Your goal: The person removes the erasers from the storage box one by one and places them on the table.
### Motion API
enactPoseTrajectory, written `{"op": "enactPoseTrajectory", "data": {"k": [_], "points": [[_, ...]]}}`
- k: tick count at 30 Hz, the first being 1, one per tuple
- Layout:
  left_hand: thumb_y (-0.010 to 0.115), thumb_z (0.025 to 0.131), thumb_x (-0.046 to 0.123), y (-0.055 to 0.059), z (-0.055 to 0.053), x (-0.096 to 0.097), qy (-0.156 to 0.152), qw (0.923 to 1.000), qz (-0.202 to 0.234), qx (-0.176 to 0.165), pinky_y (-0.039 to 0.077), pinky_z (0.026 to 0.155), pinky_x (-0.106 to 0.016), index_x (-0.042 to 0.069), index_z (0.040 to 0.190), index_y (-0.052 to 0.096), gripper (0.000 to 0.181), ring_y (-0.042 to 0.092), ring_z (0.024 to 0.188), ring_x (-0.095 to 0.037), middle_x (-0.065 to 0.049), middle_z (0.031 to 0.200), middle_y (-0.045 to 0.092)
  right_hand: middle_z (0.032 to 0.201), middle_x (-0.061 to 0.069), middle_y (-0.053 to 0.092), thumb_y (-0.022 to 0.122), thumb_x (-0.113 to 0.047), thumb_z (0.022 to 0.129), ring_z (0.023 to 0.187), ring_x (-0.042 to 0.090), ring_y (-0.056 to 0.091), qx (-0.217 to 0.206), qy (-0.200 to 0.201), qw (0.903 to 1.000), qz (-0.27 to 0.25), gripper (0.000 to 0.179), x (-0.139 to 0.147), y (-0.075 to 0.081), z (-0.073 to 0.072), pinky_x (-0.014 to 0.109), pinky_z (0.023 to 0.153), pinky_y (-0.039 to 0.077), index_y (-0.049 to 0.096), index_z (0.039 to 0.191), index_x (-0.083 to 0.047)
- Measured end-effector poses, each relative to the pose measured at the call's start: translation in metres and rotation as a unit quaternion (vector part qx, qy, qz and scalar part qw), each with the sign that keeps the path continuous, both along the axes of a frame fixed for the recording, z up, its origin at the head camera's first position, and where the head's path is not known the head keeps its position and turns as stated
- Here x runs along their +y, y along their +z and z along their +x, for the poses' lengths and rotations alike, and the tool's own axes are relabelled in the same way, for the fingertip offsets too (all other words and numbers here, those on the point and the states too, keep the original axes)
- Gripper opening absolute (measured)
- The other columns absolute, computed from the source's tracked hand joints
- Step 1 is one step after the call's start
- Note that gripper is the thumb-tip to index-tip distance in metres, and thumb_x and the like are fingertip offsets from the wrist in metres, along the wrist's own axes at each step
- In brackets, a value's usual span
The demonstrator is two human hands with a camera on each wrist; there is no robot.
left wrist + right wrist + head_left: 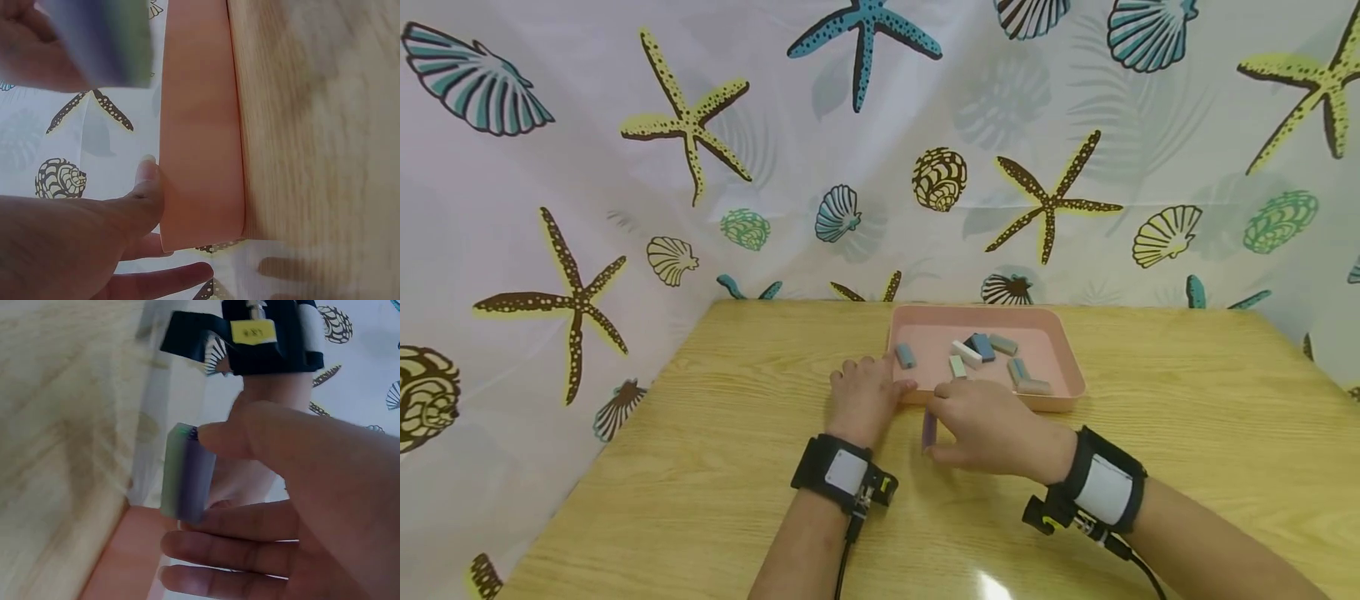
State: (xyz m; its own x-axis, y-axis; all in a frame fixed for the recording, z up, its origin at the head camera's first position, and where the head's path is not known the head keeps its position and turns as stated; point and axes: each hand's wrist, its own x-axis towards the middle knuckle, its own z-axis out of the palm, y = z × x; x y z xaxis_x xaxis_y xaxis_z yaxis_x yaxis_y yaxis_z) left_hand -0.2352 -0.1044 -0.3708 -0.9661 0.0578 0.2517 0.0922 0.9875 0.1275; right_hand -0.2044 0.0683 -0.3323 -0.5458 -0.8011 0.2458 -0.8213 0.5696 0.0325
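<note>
A shallow pink tray [1070, 358] holds several small blocks. My left hand [867, 398] rests at the tray's near-left corner, its thumb at the rim and its fingers fairly straight along the side; the left wrist view shows this hand [81, 244] against the tray's pink wall [201, 125]. Just in front of the tray, my right hand [992, 425] pinches a small oblong block [929, 430] between thumb and fingers. In the right wrist view that block [187, 475] is purple on one side and pale green on the other, with the remaining fingers [225, 553] stretched out.
Inside the tray lie a white block [967, 354], a blue block [982, 347], a pale green block [957, 367] and others in grey-blue tones. A wooden table [737, 483] carries the tray. Behind hangs a cloth [895, 150] printed with shells and starfish.
</note>
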Motion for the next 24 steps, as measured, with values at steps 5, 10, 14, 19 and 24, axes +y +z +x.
{"op": "enactPoseTrajectory", "data": {"k": [5,10,14,19,24], "points": [[0.057,0.082,0.054,0.001,-0.001,0.001,0.004,1.0000,0.004,-0.008,0.044,0.070,-0.046,0.016,0.127,0.052,0.058,0.053,0.079,-0.029,-0.009,0.083,0.060,0.066,-0.008,0.046,0.068,-0.033,0.070,0.056,0.008,0.043,-0.041,-0.025,0.9981,0.039,0.019,-0.005,-0.012,0.001,0.025,0.045,0.037,0.058,0.072,-0.017],[0.058,0.081,0.055,0.002,-0.001,0.001,0.009,0.9998,0.006,-0.015,0.043,0.068,-0.044,0.017,0.126,0.052,0.059,0.051,0.075,-0.027,-0.008,0.079,0.059,0.067,-0.008,0.044,0.069,-0.033,0.068,0.054,0.007,0.040,-0.064,-0.030,0.9960,0.054,0.020,-0.006,-0.018,0.001,0.025,0.042,0.034,0.056,0.071,-0.018],[0.059,0.081,0.054,0.003,-0.001,0.002,0.009,0.9998,0.008,-0.013,0.043,0.067,-0.043,0.018,0.126,0.052,0.058,0.051,0.074,-0.026,-0.007,0.079,0.059,0.070,-0.008,0.044,0.070,-0.036,0.070,0.056,0.007,0.040,-0.079,-0.026,0.9947,0.061,0.023,-0.003,-0.020,0.002,0.025,0.043,0.033,0.057,0.075,-0.018],[0.058,0.081,0.054,0.002,-0.001,0.002,0.010,0.9998,0.008,-0.013,0.043,0.067,-0.043,0.018,0.126,0.053,0.058,0.051,0.075,-0.026,-0.007,0.081,0.060,0.068,-0.008,0.043,0.069,-0.036,0.072,0.056,0.007,0.040,-0.095,-0.022,0.9932,0.063,0.022,-0.002,-0.022,0.000,0.024,0.043,0.032,0.056,0.076,-0.019],[0.058,0.081,0.053,0.002,-0.001,0.003,0.010,0.9997,0.013,-0.019,0.043,0.069,-0.044,0.018,0.127,0.052,0.058,0.052,0.077,-0.028,-0.008,0.083,0.060,0.067,-0.007,0.045,0.066,-0.035,0.075,0.055,0.008,0.041,-0.113,-0.045,0.9902,0.069,0.021,-0.001,-0.019,0.002,0.026,0.043,0.034,0.054,0.075,-0.018]]}}
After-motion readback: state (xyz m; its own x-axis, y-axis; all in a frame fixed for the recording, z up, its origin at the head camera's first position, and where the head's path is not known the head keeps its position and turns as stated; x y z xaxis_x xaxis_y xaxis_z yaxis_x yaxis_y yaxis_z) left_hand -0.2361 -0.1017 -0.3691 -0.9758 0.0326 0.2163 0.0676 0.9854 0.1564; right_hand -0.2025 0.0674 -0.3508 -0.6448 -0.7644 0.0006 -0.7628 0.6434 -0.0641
